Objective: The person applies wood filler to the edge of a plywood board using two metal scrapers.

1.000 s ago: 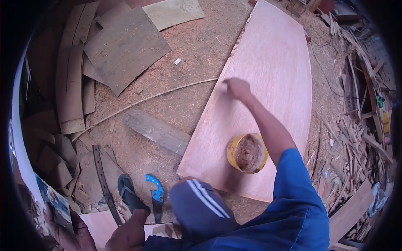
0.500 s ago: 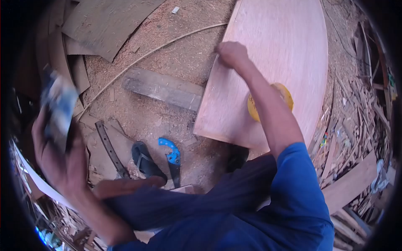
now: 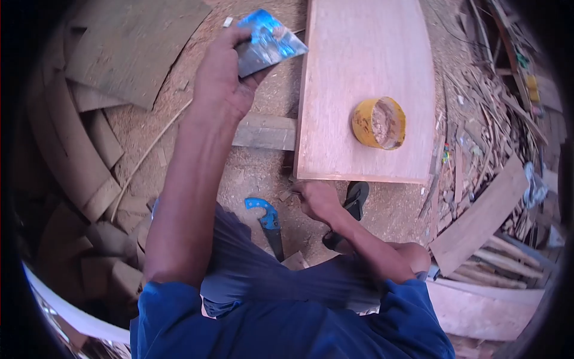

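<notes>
my left hand (image 3: 218,90) pinches a glossy blue sheet (image 3: 269,45), creased. right hand (image 3: 317,200) closed, contents unclear, near plywood board (image 3: 365,60) edge. sawdust floor (image 3: 263,173), scrap wood right.

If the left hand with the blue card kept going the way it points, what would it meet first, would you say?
The left hand points up and right, its blue card already near the plywood sheet's left edge. It would probably meet that edge first, though height above the board is unclear.

blue printed packet (image 3: 269,42), print blurred, no readable text anywhere
</notes>
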The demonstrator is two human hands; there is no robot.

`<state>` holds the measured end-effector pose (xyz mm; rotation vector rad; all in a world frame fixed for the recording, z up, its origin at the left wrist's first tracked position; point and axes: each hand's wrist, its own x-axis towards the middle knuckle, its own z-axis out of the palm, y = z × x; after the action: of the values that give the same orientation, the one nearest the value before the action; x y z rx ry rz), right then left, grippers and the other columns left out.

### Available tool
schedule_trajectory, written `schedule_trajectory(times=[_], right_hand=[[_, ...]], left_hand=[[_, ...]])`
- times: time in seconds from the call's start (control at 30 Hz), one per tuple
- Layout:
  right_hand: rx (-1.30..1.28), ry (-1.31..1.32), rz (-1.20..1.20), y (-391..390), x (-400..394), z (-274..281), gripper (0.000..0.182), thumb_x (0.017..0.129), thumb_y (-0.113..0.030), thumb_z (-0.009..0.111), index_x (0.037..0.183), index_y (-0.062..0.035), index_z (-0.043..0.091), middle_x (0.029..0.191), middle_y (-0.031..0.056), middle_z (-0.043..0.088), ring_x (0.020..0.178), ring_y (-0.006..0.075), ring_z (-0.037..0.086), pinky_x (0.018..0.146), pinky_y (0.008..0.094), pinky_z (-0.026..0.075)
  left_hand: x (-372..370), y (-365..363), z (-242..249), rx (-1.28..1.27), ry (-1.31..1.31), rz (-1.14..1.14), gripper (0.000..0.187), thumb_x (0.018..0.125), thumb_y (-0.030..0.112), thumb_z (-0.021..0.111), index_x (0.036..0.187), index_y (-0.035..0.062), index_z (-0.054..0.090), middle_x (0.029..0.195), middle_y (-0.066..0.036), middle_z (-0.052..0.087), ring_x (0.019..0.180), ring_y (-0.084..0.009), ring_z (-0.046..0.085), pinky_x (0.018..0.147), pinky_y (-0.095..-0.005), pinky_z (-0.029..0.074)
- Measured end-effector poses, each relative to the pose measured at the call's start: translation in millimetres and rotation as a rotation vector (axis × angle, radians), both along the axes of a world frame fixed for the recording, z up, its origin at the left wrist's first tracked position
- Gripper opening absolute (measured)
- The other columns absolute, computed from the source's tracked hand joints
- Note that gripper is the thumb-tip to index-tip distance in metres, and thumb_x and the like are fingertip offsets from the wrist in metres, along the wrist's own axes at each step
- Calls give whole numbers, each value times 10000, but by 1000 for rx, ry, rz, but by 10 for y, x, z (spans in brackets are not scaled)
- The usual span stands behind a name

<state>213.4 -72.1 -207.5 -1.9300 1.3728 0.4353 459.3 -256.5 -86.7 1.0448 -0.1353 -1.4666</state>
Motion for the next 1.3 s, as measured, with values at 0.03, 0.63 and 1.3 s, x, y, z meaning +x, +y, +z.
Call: schedule_trajectory(times=[0.03, 0.63, 1.3], right_hand=[[21, -74, -151, 55, -71, 75, 290, 910, -101, 590, 1157, -92, 742, 1113, 214, 722, 1056, 362, 710, 912, 466, 554], [-985, -928, -634, -1059, 742, 1602, 588, 868, 113, 425, 1427, 7, 573, 1346, 156, 623, 1251, 247, 590, 1097, 341, 421], [-898, -765, -372, -1315, 755, 902, 635, 798, 178, 546, 1386, -38, 644, 1422, 249, 513, 1365, 416, 523, 1145, 472, 448]], left_hand=[[-27, -25, -26, 12, 22, -41, 262, 960, 188, 663, 1139, 5, 610, 1093, -130, 694, 959, -256, 728, 884, -439, 651], [-511, 57, 62, -155, 83, -427, 185, 892, 101, 607, 1046, 12, 660, 920, -80, 715, 787, -181, 738, 720, -349, 633], [-234, 7, -350, 49, 10, -304, 184, 886, 97, 660, 1051, 16, 673, 941, -71, 724, 815, -150, 720, 739, -304, 602]])
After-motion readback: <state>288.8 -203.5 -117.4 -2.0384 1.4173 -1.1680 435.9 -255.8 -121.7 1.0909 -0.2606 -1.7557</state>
